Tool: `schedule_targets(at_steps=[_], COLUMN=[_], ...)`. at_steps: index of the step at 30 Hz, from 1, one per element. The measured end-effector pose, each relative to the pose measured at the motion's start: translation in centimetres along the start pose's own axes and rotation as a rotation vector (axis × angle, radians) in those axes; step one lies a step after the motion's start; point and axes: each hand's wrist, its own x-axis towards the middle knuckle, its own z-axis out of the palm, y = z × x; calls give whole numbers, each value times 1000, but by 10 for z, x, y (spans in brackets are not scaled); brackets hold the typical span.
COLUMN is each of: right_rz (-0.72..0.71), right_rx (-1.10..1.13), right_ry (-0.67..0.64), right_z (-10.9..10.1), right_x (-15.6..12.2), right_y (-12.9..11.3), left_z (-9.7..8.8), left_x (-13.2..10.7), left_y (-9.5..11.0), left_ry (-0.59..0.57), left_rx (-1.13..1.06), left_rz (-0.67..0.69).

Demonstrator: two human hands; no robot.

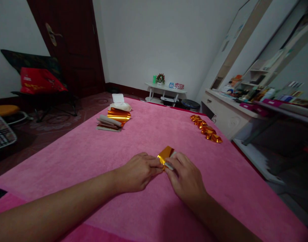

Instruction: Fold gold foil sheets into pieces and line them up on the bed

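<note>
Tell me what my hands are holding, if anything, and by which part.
The left hand and right hand hold a small, partly folded sheet of shiny gold foil by its near end and right side.

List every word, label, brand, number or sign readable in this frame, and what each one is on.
None can be read.
Red bag on the chair: yellow and pale markings, too blurred to read.
Items on the dresser: any labels are too small and blurred.
Gold foil piece in front: no lettering shows.
</note>
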Motion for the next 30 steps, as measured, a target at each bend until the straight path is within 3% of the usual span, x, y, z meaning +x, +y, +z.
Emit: schedule_targets(at_steps=[4, 10, 18, 23, 30], right_rz=[-111, -104, -22, -91, -104], right_rx=[-260, -349, -493, -318, -67], right_ry=[-2, -24, -183, -110, -183], right_z=[4, 10, -21, -18, 6], right_x=[-20, -33, -18, -4, -16], right_y=[-19, -18, -5, -6, 2], left_z=[0, 0, 0, -1, 1], left_x=[0, -1, -1, 0, -3], left_y=[0, 1, 0, 2, -2], left_ry=[-13, -29, -30, -20, -2], left_rx=[20, 13, 11, 21, 18], left_rz=[7, -25, -17, -16, -50])
